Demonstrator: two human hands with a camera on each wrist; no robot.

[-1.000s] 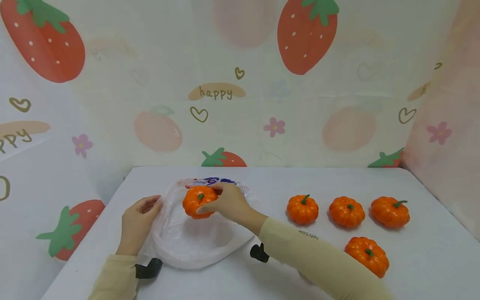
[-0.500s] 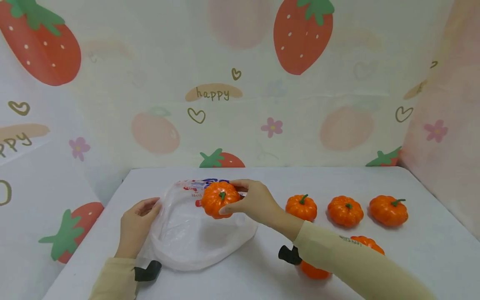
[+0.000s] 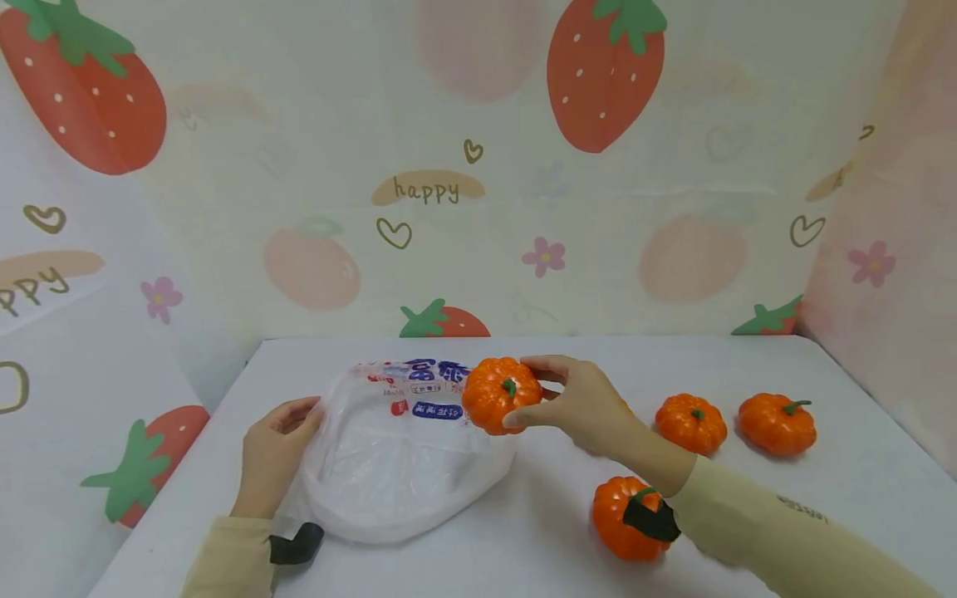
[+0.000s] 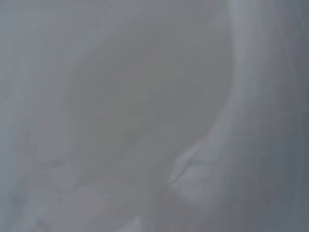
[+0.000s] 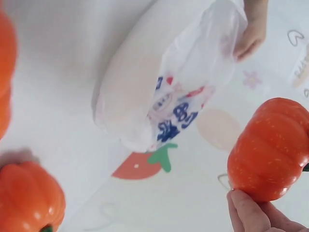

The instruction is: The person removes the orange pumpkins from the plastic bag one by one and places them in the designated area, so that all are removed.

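Observation:
A thin white plastic bag point(image 3: 389, 515) with red and blue print lies spread on the table, its mouth facing up. At its left rim, my left hand point(image 3: 271, 453) pinches the plastic between thumb and fingers. My right hand point(image 3: 591, 407) holds a small orange pumpkin point(image 3: 489, 390) with a green stem, raised beside the bag's right rim and overlapping it in the head view. The right wrist view shows the same pumpkin point(image 5: 268, 150) above the fingertips point(image 5: 246, 208), apart from the bag point(image 5: 128, 82). Blurred pale plastic point(image 4: 145, 96) fills the left wrist view.
More pumpkins stand on the right: one in front point(image 3: 628, 519), partly behind the black wrist mount point(image 3: 652, 520), and two farther back, a middle pumpkin point(image 3: 691, 422) and a far-right pumpkin point(image 3: 777, 423). My right hand mostly hides another. Strawberry-printed cloth point(image 3: 606, 249) walls the table.
My right hand has carried the pumpkin rightward from over the bag's middle to its right rim, uncovering the print. The front pumpkin has come into sight. My left hand stays at the rim.

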